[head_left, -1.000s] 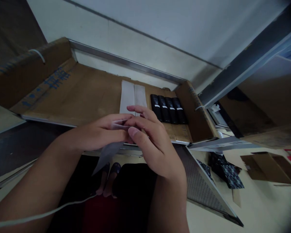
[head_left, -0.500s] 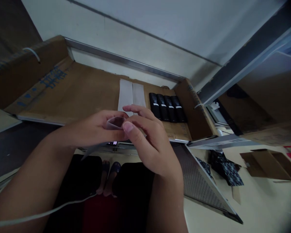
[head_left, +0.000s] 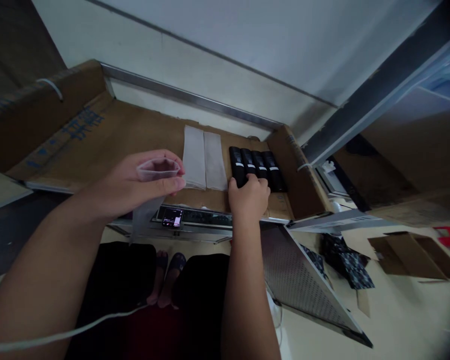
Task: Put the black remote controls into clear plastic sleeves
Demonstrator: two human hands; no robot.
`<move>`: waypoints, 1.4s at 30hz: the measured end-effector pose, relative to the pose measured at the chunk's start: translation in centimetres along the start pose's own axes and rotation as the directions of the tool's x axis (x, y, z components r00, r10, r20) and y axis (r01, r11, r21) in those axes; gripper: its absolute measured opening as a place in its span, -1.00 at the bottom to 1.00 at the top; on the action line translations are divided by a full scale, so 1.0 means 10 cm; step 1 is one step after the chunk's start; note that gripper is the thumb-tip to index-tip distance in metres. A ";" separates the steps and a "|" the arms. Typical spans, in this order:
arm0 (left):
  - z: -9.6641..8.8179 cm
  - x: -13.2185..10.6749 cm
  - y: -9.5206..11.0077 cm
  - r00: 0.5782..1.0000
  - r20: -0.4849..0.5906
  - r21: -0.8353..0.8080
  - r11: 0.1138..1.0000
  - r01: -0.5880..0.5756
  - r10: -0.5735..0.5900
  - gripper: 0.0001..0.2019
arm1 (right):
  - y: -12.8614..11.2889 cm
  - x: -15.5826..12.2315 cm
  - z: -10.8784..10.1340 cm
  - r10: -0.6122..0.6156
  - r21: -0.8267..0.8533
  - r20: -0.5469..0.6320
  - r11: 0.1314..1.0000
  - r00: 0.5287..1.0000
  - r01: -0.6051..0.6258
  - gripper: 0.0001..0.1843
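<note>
My left hand (head_left: 150,175) is closed around a thin, whitish see-through sleeve bag (head_left: 158,169). The bag's mouth gapes upward and its body hangs below the palm. To the right, my right hand (head_left: 250,197) grips the near end of the leftmost black tube (head_left: 237,162), thumb on its left side and fingers over its right. Several black tubes (head_left: 272,167) with small white labels lie side by side there. Between the hands, two flat white sleeve bags (head_left: 195,157) lie on the cardboard.
A cardboard lining (head_left: 135,130) with raised sides covers the worktop. A lit phone (head_left: 171,218) sits under the front edge. Below right, a perforated metal panel (head_left: 303,280) sticks out. Dark patterned bags (head_left: 347,260) and an open carton (head_left: 408,255) lie on the floor.
My right hand has left the bag's mouth and moved right onto the black tubes. My left hand has shifted slightly left and up, still holding the bag, whose mouth is wider.
</note>
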State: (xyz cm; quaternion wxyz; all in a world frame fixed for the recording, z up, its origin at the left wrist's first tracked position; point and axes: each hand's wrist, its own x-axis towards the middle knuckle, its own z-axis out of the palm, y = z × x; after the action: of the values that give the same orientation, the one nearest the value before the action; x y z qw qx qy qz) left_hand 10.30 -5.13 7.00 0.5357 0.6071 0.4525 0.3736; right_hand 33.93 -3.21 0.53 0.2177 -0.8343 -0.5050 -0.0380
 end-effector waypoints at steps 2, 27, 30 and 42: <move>0.03 0.00 0.01 1.000 0.009 0.008 1.000 -0.022 0.022 -0.82 | -0.05 0.01 -0.05 0.012 -0.044 0.023 0.999 1.000 -0.011 -0.55; 0.15 0.05 -0.09 0.989 0.046 0.166 0.975 -0.147 0.141 -0.73 | 0.10 0.13 -0.19 0.055 0.043 0.253 0.997 0.966 -0.068 -0.49; 0.16 0.06 -0.09 0.992 0.032 0.139 0.983 -0.122 0.119 -0.73 | 0.17 0.16 -0.17 0.145 0.268 0.130 0.947 0.981 -0.175 -0.54; 0.26 0.09 -0.13 0.993 -0.026 0.186 0.977 -0.105 0.112 -0.71 | 0.20 -0.02 -0.91 -0.253 0.951 0.300 0.000 0.920 -0.310 -0.54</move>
State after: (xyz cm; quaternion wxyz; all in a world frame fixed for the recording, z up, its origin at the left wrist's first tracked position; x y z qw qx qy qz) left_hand 12.83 -5.12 5.25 0.4475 0.6710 0.4613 0.3698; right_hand 36.94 -7.85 8.07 0.6376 -0.4306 -0.3954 0.5018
